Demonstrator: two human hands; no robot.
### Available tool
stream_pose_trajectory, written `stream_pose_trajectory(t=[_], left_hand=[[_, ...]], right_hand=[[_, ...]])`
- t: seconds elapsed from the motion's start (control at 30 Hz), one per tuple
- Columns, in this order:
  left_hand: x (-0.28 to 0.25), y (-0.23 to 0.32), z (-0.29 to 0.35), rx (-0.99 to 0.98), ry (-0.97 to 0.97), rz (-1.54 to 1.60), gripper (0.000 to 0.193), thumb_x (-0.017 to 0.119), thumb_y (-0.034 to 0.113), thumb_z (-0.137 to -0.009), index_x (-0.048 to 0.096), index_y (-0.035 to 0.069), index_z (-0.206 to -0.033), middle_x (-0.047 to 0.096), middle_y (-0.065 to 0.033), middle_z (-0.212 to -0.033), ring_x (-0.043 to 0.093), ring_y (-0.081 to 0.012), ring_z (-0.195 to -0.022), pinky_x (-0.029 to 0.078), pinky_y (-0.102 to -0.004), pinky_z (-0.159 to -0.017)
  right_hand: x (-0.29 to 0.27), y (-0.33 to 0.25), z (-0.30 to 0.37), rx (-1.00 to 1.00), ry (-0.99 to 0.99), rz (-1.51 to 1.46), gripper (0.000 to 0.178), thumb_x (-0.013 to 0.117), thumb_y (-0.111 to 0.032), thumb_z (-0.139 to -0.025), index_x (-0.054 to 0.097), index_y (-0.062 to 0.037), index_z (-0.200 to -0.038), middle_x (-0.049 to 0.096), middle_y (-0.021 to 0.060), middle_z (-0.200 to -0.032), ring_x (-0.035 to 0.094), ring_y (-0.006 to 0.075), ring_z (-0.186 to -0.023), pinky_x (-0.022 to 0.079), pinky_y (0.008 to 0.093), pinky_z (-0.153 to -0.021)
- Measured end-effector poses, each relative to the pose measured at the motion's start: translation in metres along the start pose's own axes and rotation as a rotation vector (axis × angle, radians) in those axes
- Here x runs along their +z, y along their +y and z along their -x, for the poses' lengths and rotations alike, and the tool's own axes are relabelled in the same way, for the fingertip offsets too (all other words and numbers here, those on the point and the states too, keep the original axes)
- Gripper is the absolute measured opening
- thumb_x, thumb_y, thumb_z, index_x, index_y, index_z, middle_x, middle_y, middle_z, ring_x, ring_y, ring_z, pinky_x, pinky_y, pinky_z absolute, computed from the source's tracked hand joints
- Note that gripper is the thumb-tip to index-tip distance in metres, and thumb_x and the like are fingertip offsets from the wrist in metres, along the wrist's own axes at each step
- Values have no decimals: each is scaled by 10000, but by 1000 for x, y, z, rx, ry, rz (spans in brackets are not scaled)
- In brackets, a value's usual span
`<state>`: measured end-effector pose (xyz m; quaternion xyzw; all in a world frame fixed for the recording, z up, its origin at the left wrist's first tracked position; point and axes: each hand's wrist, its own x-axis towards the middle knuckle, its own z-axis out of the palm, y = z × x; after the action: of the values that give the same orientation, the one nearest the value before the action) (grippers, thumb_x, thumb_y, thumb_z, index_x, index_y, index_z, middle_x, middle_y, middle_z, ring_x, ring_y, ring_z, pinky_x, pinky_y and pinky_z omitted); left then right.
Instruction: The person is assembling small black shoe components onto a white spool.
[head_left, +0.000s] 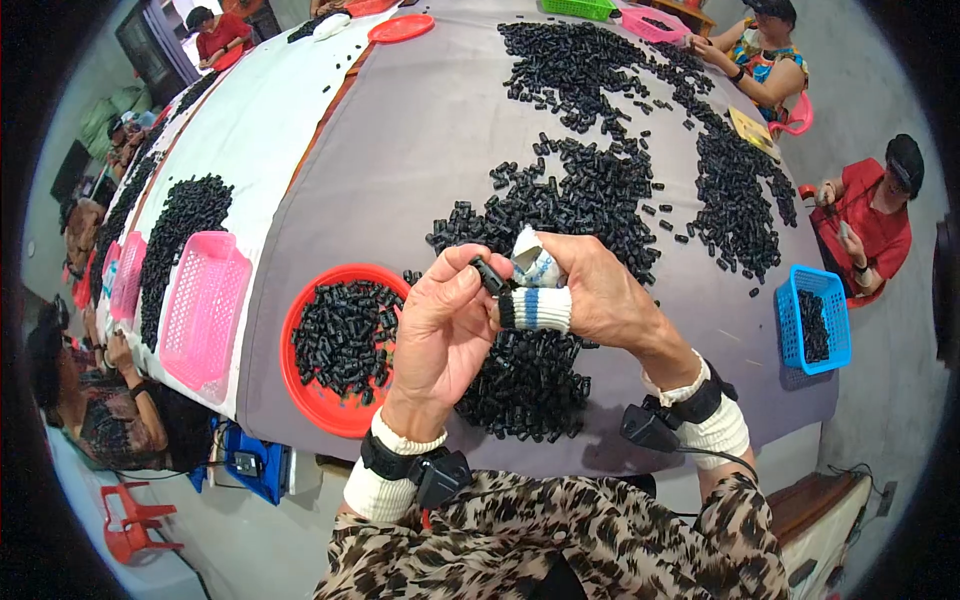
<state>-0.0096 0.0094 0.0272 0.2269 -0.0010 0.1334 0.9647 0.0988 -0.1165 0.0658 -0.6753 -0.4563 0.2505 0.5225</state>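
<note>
Between its thumb and fingers my left hand pinches a small black cylindrical plastic piece. Against it from the right comes my right hand, its fingers closed, with white blue-striped cloth around the finger ends. Whether those fingertips grip anything is hidden by the cloth. Under and beyond both hands spreads a large heap of similar black pieces. Left of my left hand stands a round red tray holding many more of these pieces.
A blue basket with black pieces stands at the right table edge, near a person in red. Pink baskets stand on the left. More heaps lie farther off, and other people sit around the grey-covered table.
</note>
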Motion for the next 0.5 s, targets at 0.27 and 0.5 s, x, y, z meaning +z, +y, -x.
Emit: stream_pose_trajectory(t=[0.27,0.5], left_hand=[[0,-1,1,12,-17,-35,232,553,82,-861,523,19,-1082,608,-104,-955,601,-137,-792,505,-261,-715],[1,-3,-3,-6,-9,-77,213,571,76,-852,527,18,-1052,594,-88,-938,588,-133,-803,499,-238,-686]], right_hand=[[3,-4,7,-43,121,13,278,700,-214,-746,532,0,-802,522,17,-600,449,66,-567,393,253,-515],[5,1,12,-143,172,55,238,688,-160,-747,532,4,-823,552,49,-596,484,62,-541,402,258,-477]])
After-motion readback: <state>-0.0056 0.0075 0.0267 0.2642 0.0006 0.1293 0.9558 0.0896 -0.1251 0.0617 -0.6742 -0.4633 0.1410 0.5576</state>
